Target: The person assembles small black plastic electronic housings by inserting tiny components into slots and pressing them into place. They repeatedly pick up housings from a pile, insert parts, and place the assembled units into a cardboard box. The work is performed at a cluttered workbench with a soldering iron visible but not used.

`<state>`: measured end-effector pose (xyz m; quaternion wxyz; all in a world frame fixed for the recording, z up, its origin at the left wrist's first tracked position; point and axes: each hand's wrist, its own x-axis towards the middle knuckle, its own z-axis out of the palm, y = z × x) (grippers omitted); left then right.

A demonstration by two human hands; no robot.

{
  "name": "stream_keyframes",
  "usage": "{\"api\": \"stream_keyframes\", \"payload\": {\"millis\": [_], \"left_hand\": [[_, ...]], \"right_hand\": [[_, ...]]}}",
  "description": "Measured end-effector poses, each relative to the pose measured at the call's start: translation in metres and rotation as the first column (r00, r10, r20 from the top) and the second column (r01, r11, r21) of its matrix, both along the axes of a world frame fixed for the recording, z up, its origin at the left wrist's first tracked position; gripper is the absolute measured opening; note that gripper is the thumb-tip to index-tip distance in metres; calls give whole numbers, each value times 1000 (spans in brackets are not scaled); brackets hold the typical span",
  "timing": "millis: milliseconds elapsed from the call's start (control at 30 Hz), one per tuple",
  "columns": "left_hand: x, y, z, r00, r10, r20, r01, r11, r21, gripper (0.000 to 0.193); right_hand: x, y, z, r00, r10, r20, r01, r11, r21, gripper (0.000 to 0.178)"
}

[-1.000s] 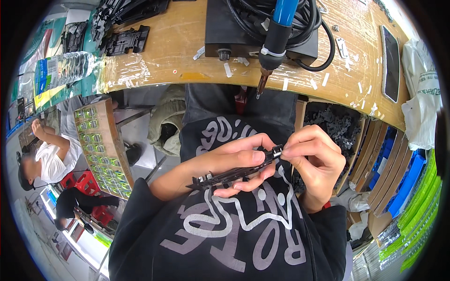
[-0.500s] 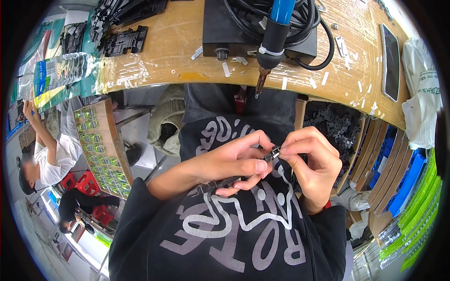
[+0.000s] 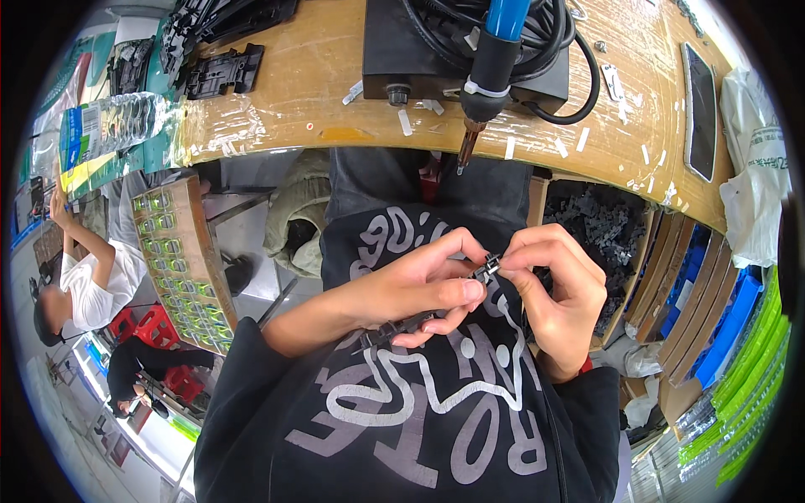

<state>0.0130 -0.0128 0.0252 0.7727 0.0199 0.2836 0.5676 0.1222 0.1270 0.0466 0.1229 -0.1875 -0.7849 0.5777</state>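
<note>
My left hand (image 3: 419,289) is wrapped round a long black plastic part (image 3: 387,334) in front of my chest. One end of this part pokes out below the palm, and much of its middle is hidden by the fingers. At its other end, a small dark fitting with a shiny light spot (image 3: 486,270) shows between the two hands. The thumb and forefinger of my right hand (image 3: 560,289) pinch together at that fitting. Whether they hold a separate small piece there cannot be made out.
Across the bench (image 3: 319,109) stand a black box (image 3: 402,50) with coiled cable and a blue-and-black tool with a pointed tip (image 3: 482,92). Black plastic parts (image 3: 222,74), a bottle (image 3: 109,130) and a phone (image 3: 699,113) lie around. A bin of dark pieces (image 3: 595,239) is right; two people sit left.
Both hands keep their grip with only slight shifts; the black part has tilted a little, its lower end moving slightly right. At the left, the other person's arm has moved.
</note>
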Motion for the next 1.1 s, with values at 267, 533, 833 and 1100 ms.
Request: {"api": "stream_keyframes", "payload": {"millis": [267, 533, 833, 1100], "left_hand": [[3, 1, -2, 995, -23, -98, 23, 1000, 0, 32], [0, -1, -2, 997, -33, -67, 34, 999, 18, 36], [-1, 1, 2, 996, 1, -92, 2, 999, 37, 29], [-3, 3, 7, 985, -26, -173, 27, 1000, 1, 41]], "right_hand": [[1, 1, 0, 999, 8, 31, -7, 1000, -6, 14], [1, -2, -2, 999, -41, 0, 41, 997, -66, 14], [6, -2, -3, 1000, -24, 7, 24, 999, -34, 14], [4, -5, -14, 983, -29, -180, 24, 999, -31, 16]]}}
